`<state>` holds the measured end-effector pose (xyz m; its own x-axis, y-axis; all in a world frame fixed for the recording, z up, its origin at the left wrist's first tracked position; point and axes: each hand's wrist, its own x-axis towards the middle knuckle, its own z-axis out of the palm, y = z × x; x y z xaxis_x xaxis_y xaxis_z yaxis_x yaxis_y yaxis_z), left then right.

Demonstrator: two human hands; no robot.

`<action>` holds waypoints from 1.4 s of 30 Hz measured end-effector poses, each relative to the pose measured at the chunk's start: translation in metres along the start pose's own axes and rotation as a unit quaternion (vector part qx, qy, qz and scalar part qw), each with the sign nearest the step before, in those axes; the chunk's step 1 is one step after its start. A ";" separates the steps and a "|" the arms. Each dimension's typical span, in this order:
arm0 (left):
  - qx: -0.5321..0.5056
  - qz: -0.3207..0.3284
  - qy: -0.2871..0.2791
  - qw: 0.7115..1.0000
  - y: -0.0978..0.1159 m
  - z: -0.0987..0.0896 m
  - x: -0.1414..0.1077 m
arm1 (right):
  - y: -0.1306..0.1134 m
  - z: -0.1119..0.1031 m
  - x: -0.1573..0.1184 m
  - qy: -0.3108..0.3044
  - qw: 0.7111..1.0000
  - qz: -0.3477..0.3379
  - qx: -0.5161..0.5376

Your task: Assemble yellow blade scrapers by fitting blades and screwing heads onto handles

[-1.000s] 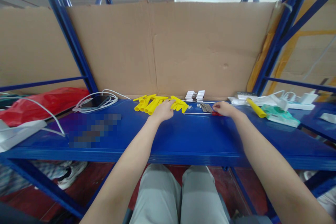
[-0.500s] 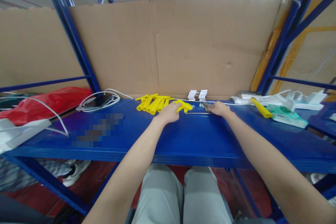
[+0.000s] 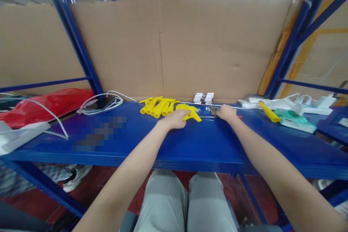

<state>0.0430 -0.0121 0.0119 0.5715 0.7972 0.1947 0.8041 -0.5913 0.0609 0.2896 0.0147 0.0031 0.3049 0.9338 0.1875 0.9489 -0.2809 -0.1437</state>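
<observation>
My left hand is closed on a yellow plastic piece, whose forked end points right, just above the blue tabletop. Behind and left of that hand lies a heap of yellow tapered tubes. More small yellow parts lie right behind its fingers. My right hand rests at the back of the table, fingers closed on a dark grey metal piece whose exact kind is unclear. Under that hand runs a thin screwdriver with a red handle end. Small silvery bits lie beside its fingers.
A stack of white pieces stands against the cardboard wall. On the right are a yellow tube, a green-white packet and a power strip. A red bag and coiled white cable lie left.
The yellow piece in my left hand now sticks out farther right and clear of the heap. My right hand has shifted slightly, and the screwdriver's red handle end now shows beside it.
</observation>
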 end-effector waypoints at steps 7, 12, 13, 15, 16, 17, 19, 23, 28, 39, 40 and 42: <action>0.045 0.044 0.007 0.998 0.002 -0.003 -0.008 | 0.004 -0.008 -0.002 0.042 0.994 0.059 0.086; 0.029 0.012 0.046 0.998 -0.001 0.001 -0.018 | 0.011 -0.012 -0.003 0.094 0.966 0.027 0.240; 0.026 0.012 0.054 0.998 0.000 0.001 -0.019 | 0.011 -0.011 -0.004 0.084 0.954 0.004 0.288; 0.026 0.015 0.054 0.998 0.002 0.001 -0.020 | 0.007 -0.010 -0.010 0.034 0.919 -0.045 0.389; 0.028 0.020 0.047 0.998 0.003 0.001 -0.020 | 0.004 -0.010 -0.014 0.001 0.898 -0.068 0.435; 0.030 0.024 0.037 0.999 0.004 0.000 -0.020 | 0.001 -0.010 -0.018 -0.030 0.875 -0.095 0.474; 0.036 0.028 0.021 0.999 0.004 0.000 -0.020 | -0.006 -0.011 -0.027 -0.082 0.838 -0.133 0.522; 0.045 0.030 0.014 0.998 0.004 0.003 -0.020 | -0.014 -0.011 -0.037 -0.154 0.817 -0.160 0.532; 0.045 0.030 0.013 0.998 0.004 0.005 -0.019 | -0.014 -0.005 -0.037 -0.200 0.820 -0.182 0.504; 0.055 0.027 0.016 0.998 0.004 0.005 -0.019 | -0.016 -0.007 -0.041 -0.218 0.835 -0.199 0.465; 0.055 0.028 0.016 0.998 0.005 0.005 -0.020 | -0.016 -0.007 -0.041 -0.218 0.836 -0.197 0.463; 0.055 0.032 0.016 0.998 0.005 0.004 -0.020 | -0.016 -0.007 -0.041 -0.214 0.836 -0.191 0.468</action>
<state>0.0367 -0.0307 0.0043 0.6174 0.7534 0.2263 0.7809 -0.6217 -0.0607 0.2624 -0.0201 0.0042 -0.2542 0.9655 0.0571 0.4297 0.1656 -0.8876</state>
